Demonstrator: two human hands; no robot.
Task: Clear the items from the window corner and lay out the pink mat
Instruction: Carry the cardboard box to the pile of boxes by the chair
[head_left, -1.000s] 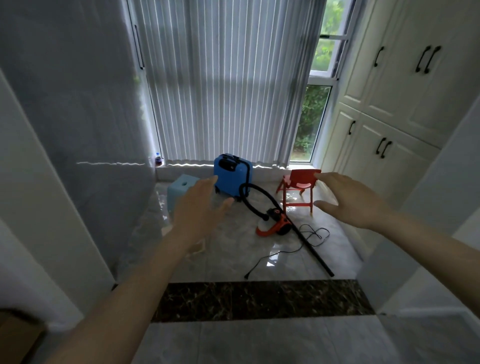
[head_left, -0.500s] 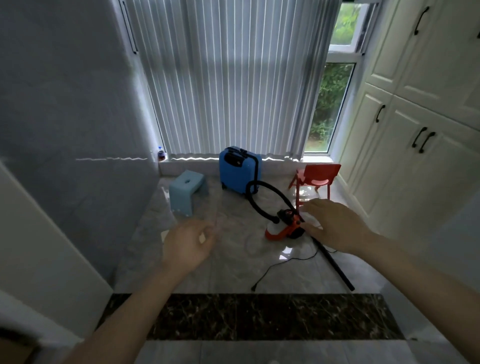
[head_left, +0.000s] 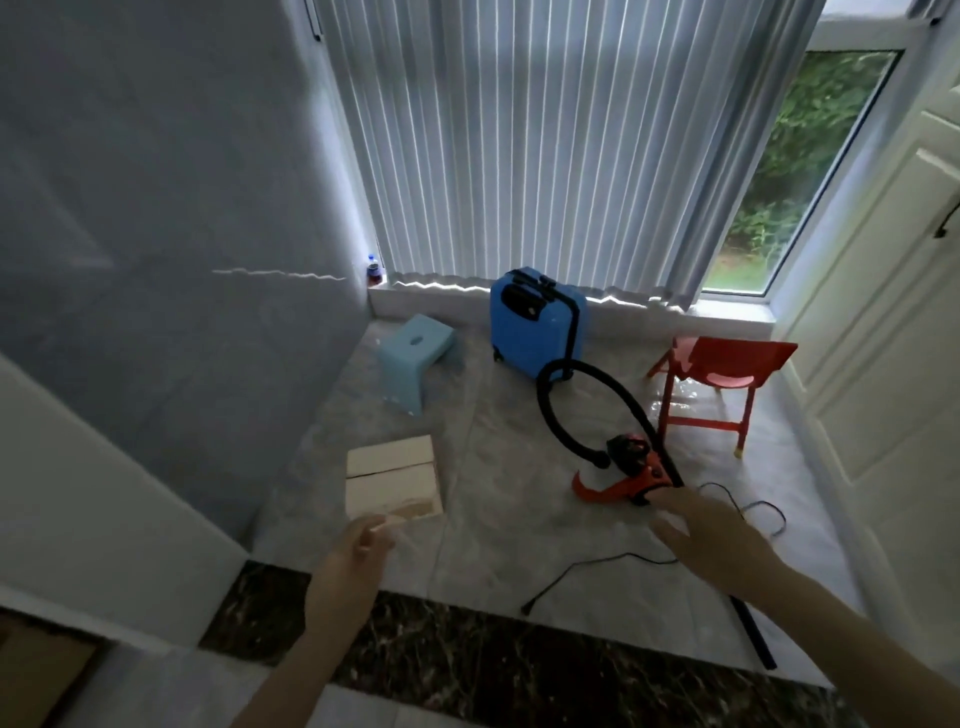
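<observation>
On the tiled floor by the window stand a blue suitcase (head_left: 530, 325), a light-blue step stool (head_left: 413, 356) and a red plastic chair (head_left: 719, 371). An orange and black vacuum cleaner (head_left: 631, 475) lies in front, its black hose (head_left: 550, 405) looping up and its cord (head_left: 587, 569) trailing over the tiles. A flat cardboard box (head_left: 392, 478) lies at the left. My right hand (head_left: 711, 540) reaches out with spread fingers just short of the vacuum. My left hand (head_left: 353, 566) hangs relaxed near the box's front edge, holding nothing. No pink mat is in view.
Vertical blinds (head_left: 545, 140) cover the window. A small bottle (head_left: 374, 270) stands on the sill's left end. White cupboard doors (head_left: 883, 312) line the right side, a grey wall (head_left: 171, 234) the left. A dark marble strip (head_left: 467, 639) crosses the floor in front.
The view has moved closer to the corner and tilted down. Both hands have lowered; my right hand has come down toward the vacuum and the cardboard box has come into sight.
</observation>
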